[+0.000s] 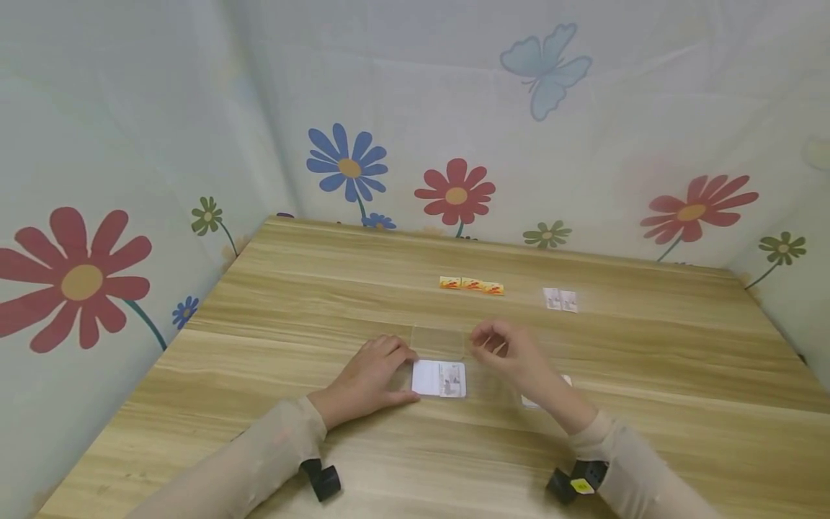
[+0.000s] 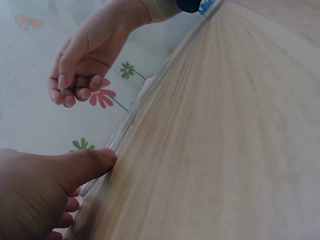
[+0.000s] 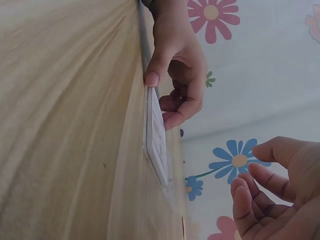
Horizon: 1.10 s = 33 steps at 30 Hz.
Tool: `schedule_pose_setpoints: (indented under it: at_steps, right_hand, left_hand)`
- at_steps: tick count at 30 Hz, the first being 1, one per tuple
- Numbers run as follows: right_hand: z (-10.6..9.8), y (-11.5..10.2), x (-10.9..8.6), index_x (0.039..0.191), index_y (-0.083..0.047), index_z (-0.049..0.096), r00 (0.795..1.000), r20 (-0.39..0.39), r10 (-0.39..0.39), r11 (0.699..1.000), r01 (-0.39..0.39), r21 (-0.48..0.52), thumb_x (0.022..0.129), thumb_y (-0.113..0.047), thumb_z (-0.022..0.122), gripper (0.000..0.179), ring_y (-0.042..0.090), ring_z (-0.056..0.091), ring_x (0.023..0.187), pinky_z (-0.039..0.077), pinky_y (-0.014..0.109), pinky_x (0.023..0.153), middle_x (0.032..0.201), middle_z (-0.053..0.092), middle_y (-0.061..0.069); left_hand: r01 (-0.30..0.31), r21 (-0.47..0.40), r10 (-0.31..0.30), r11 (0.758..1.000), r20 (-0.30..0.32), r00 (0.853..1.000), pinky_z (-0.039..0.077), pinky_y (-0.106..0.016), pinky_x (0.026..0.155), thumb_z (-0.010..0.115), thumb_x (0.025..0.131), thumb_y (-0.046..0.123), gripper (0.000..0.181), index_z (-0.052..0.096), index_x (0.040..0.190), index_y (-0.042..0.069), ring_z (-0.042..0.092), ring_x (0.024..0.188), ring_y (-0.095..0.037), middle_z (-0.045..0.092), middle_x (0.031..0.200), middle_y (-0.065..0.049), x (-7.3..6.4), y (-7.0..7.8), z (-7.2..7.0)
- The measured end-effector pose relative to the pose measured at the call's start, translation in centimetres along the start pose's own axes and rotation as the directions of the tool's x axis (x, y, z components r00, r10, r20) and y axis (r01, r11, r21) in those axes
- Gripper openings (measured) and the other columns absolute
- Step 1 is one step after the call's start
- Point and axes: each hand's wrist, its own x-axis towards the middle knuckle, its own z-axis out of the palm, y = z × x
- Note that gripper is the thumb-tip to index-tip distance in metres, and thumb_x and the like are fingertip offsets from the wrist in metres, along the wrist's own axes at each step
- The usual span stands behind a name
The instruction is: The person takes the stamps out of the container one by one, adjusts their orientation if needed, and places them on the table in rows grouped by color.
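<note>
A small flat white case [image 1: 424,378] lies on the table with its clear lid [image 1: 437,342] swung back behind it. One pale printed card [image 1: 452,380] lies in its right half; the left half shows plain white. My left hand [image 1: 369,378] grips the case at its left end, thumb on the near edge and fingers on the far edge. The right wrist view shows that grip on the case [image 3: 156,140] from the side. Just right of the lid, my right hand [image 1: 509,351] hovers above the table, its fingers loosely curled around nothing.
Three yellow-orange cards [image 1: 472,285] lie in a row farther back. Two pale cards [image 1: 560,300] sit side by side to their right. A second white case [image 1: 530,401] is partly hidden beneath my right forearm. A flower-printed curtain [image 1: 402,86] borders the wooden table [image 1: 311,281].
</note>
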Motion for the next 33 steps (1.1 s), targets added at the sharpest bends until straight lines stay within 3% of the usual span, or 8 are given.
schedule_pose_setpoints:
  at_steps: [7, 20, 33]
  right_hand:
    - [0.9, 0.4, 0.0, 0.102, -0.002, 0.064, 0.997, 0.076, -0.024, 0.999, 0.026, -0.032, 0.087, -0.011, 0.067, 0.018, 0.011, 0.059, 0.081, 0.051, 0.022, 0.071, 0.096, 0.067, 0.009]
    - [2.2, 0.8, 0.2, 0.101, -0.004, 0.066, 0.989, 0.147, -0.027, 0.997, 0.038, -0.074, 0.085, -0.012, 0.068, 0.018, 0.011, 0.06, 0.081, 0.05, 0.021, 0.07, 0.098, 0.067, 0.008]
    - [2.8, 0.7, 0.4, 0.101, -0.004, 0.064, 0.987, 0.156, -0.035, 0.989, 0.057, -0.138, 0.085, -0.013, 0.071, 0.02, 0.011, 0.056, 0.08, 0.047, 0.021, 0.068, 0.096, 0.064, 0.006]
  left_hand:
    - [-0.002, -0.001, 0.002, 1.0, -0.011, 1.0, 0.045, -0.038, 0.094, 0.078, 0.074, 0.047, 0.053, 0.064, 0.111, 0.013, 0.055, 0.106, -0.019, 0.06, 0.11, -0.001, -0.1, -0.2, 0.1]
    - [-0.015, -0.017, 0.015, 1.0, -0.016, 1.0, 0.044, -0.04, 0.095, 0.077, 0.074, 0.046, 0.053, 0.063, 0.112, 0.013, 0.055, 0.107, -0.02, 0.06, 0.11, -0.002, -0.1, 0.0, -0.2]
    - [-0.012, -0.031, 0.012, 0.999, -0.016, 1.0, 0.044, -0.041, 0.095, 0.078, 0.074, 0.045, 0.052, 0.063, 0.112, 0.013, 0.055, 0.107, -0.021, 0.06, 0.109, -0.002, -0.1, 0.1, -0.3]
